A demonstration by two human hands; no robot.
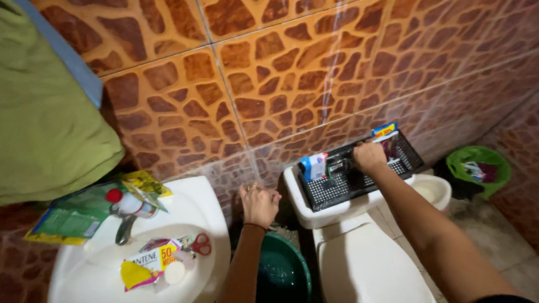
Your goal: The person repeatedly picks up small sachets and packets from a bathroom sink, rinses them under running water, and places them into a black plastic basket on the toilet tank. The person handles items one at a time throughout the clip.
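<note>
Black mesh basket (345,187) on toilet tank; right hand (369,156) fingers closed inside, left hand (259,204) loosely curled, empty.

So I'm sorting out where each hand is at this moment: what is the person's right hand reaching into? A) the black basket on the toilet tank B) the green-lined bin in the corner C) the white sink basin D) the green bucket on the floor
A: the right hand is down inside the black basket on the toilet tank, among small packets, while the left hand rests against the tiled wall.
</note>
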